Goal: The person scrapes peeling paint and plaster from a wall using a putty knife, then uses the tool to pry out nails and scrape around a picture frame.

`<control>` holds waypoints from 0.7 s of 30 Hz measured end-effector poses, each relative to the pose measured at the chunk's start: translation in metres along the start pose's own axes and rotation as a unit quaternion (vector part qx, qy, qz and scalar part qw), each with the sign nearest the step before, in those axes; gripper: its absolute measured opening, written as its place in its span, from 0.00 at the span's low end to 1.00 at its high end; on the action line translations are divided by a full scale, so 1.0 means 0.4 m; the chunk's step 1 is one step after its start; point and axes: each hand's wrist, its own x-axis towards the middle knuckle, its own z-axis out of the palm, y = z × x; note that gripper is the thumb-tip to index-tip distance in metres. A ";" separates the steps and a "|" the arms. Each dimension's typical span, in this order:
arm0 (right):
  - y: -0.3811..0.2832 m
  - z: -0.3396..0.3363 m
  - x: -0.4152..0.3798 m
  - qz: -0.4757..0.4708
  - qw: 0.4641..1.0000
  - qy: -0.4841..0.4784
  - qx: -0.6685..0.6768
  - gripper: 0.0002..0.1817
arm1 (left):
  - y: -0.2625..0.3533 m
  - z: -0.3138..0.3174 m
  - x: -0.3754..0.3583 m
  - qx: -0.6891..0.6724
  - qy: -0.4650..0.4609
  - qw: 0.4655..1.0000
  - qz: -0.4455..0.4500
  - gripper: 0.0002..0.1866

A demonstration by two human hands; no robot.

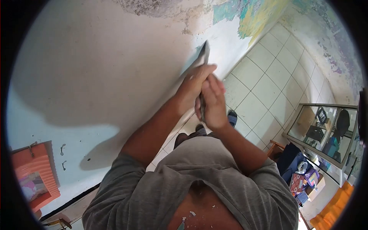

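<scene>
Held in front of the white wall (115, 69) is a narrow scraper-like tool (206, 51), its tip against or very near the wall close to the edge of the peeling paint (226, 11). My left hand (193, 86) is closed around the tool. Close beside it, my right hand (214, 101) has its fingers bent round the tool's lower part, slightly blurred. The two hands touch or overlap. Patches of teal and yellow paint and rough bare plaster show above the hands. Small paint flakes (192, 213) lie on my chest.
Light floor tiles (264, 76) stretch along the wall's base to the right. A glass display case (326, 130) stands at the right, with boxes and bags (303, 180) beside it. A pink framed object (34, 176) hangs at the lower left, near hooks in the wall.
</scene>
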 end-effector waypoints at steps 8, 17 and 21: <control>-0.010 -0.029 -0.003 0.032 0.999 0.013 0.000 0.24 | -0.089 -0.010 0.022 0.002 0.002 0.998 0.057 0.28; 0.047 -0.073 0.017 -0.070 0.981 -0.015 -0.179 0.27 | -0.070 0.008 0.051 -0.051 0.009 0.998 0.041 0.25; -0.051 -0.062 0.007 0.039 0.998 0.013 -0.045 0.27 | -0.041 0.053 0.066 -0.021 0.016 0.999 0.042 0.28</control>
